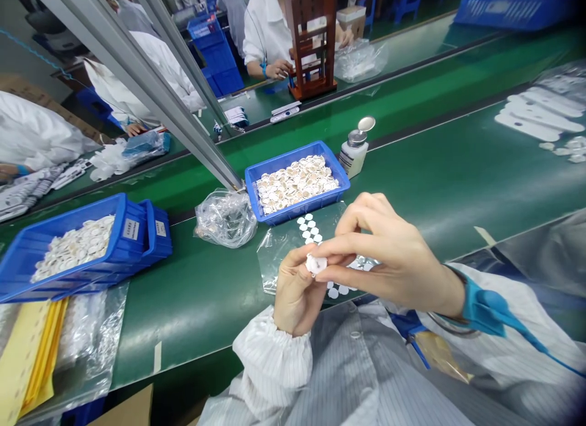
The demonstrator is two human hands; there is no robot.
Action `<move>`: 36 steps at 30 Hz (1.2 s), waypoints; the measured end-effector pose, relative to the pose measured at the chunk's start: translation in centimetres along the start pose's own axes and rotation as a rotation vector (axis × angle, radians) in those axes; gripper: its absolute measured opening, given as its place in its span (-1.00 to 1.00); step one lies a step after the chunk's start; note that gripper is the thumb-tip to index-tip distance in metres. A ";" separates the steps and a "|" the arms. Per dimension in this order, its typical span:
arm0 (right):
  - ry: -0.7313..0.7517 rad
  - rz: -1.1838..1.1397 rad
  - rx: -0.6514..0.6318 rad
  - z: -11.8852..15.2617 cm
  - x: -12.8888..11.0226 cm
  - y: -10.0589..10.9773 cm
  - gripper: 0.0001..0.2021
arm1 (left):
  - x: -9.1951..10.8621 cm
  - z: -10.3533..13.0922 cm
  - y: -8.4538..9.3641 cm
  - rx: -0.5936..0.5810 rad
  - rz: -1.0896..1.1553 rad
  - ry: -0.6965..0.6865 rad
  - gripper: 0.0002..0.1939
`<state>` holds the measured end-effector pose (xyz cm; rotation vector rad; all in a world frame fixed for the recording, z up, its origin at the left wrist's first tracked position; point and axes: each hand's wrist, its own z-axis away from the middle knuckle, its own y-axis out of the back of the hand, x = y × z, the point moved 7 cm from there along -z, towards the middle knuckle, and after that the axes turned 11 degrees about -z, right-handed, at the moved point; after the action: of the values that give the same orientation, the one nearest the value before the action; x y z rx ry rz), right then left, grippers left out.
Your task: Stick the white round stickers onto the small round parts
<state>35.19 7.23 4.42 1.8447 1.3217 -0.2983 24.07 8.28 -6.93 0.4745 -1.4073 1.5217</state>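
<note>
Pinched between the fingertips of both my hands is a small round white part [317,265]; its exact kind I cannot make out. My left hand [295,285] grips it from the left, with the fingers curled. From the right, my right hand [389,255] holds its edge between thumb and fingers, a blue strap around the wrist. Below and behind the hands lies a clear plastic sheet [270,261] bearing rows of white round stickers [309,229], partly hidden by my hands. Just beyond it, a blue tray [274,220] holds many small round white pieces [297,183].
A dispenser bottle [353,154] with a raised lid stands right of the tray. Left are a crumpled clear bag [226,218], a metal post [183,127] and stacked blue bins [132,255]. Long white parts [540,115] lie far right. Co-workers [268,32] sit across the bench.
</note>
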 end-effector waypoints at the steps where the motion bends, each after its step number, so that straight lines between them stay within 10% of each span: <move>1: -0.001 0.002 -0.005 0.0 0.0 0.0 -0.94 | 0.0 0.0 0.0 0.001 0.008 0.000 -0.73; 17: 0.037 0.176 0.027 0.1 2.8 -1.5 -0.82 | 0.5 -1.7 1.4 0.123 -0.059 -0.029 -0.73; 24: -0.332 0.097 -0.113 0.9 7.9 -1.6 -0.60 | -1.6 -4.8 1.1 0.262 -0.202 0.047 -0.84; 28: -0.469 0.054 -0.032 3.4 8.6 -0.3 -0.94 | -3.1 -5.2 -0.9 0.171 -0.317 0.064 -0.61; 36: -0.625 -0.049 -0.017 6.7 13.3 6.3 -0.84 | -5.4 -4.9 -6.0 -0.046 -0.321 0.243 -0.46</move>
<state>47.97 10.60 -4.86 1.5225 0.9232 -0.8117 33.08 9.81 -9.33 0.4467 -1.1160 1.2392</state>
